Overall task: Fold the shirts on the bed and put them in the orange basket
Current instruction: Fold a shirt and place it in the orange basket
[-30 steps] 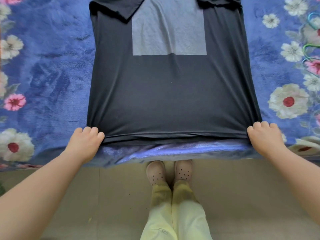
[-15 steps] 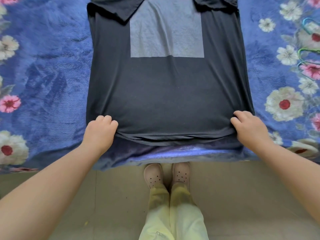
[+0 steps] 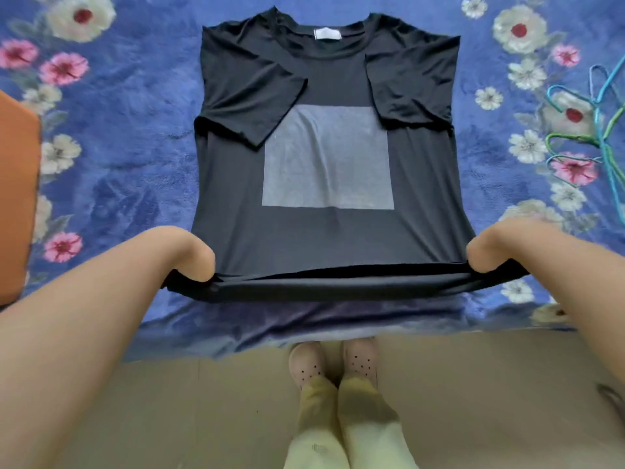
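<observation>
A black T-shirt (image 3: 324, 238) with a grey square print lies flat on the blue flowered bed, collar at the far end, both sleeves folded inward over the chest. My left hand (image 3: 194, 257) grips the hem's left corner and my right hand (image 3: 487, 253) grips the right corner. Both hold the hem raised off the blanket, pulled taut between them. Most of my fingers are hidden under the cloth. The orange basket (image 3: 17, 198) shows as an orange edge at the far left of the bed.
Blue and green clothes hangers (image 3: 595, 130) lie on the blanket (image 3: 118, 147) at the right edge. The bed's near edge runs across the frame below the hem. My feet in pale shoes (image 3: 334, 362) stand on the beige floor close to the bed.
Both hands have lifted the hem off the bed and carried it away from the edge toward the collar. The view has tilted up, so the whole shirt and the basket now show.
</observation>
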The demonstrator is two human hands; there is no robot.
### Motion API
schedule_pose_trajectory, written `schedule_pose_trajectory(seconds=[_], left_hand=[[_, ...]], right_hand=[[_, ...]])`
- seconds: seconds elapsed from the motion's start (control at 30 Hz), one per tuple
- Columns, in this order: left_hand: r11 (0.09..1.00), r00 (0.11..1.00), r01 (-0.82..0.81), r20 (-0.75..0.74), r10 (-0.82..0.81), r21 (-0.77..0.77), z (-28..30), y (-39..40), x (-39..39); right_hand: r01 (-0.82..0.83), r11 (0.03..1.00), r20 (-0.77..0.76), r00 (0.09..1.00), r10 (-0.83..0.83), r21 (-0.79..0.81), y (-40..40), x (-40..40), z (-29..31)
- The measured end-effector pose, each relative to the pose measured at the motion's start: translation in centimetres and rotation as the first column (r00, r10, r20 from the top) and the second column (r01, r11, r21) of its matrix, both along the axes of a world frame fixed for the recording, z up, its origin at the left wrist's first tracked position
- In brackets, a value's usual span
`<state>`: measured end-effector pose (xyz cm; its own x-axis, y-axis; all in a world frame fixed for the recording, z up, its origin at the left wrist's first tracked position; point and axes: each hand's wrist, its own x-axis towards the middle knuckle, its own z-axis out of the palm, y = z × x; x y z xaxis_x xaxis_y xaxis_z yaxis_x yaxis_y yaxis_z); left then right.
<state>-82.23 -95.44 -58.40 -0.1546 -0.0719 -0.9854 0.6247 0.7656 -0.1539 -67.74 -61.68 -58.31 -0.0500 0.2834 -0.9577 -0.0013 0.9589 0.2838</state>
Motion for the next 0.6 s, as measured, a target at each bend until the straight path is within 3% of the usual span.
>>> schedule_pose_trajectory(seconds=[0.1, 0.2, 0.3, 0.37, 0.5, 0.6], left_hand=[[0.988, 0.992, 0.128, 0.021, -0.126, -0.085, 1.4, 0.8, -0.5], [0.996, 0.997, 0.061, -0.041, -0.064, -0.057, 1.2, -0.1, -2.4], [0.996, 0.97, 0.014, -0.245, 0.007, 0.085, 0.8, 0.2, -5.4], [0.986, 0.919, 0.002, -0.39, 0.064, 0.166, 0.9, 1.2, -7.5], [0.953, 0.736, -0.118, -0.619, 0.272, 0.279, 0.6, 2.9, -13.1], [0.934, 0.597, -0.104, -0.729, 0.333, 0.342, 0.6, 4.7, -16.9]], right_hand=[[-0.072, 0.997, 0.12, 0.991, 0.068, 0.034, -1.3, -0.3, 1.5], [-0.09, 0.995, 0.096, 0.992, 0.085, 0.046, -0.1, -0.3, 1.3], [-0.03, 0.999, -0.128, 0.991, 0.034, 0.029, 2.6, -2.4, 0.7], [-0.036, 0.999, -0.33, 0.943, 0.044, 0.031, 4.5, -5.3, 0.6], [-0.136, 0.977, -0.506, 0.839, 0.2, 0.162, 8.5, -11.5, 1.1], [-0.083, 0.971, -0.631, 0.747, 0.209, 0.222, 11.3, -15.7, 1.2]])
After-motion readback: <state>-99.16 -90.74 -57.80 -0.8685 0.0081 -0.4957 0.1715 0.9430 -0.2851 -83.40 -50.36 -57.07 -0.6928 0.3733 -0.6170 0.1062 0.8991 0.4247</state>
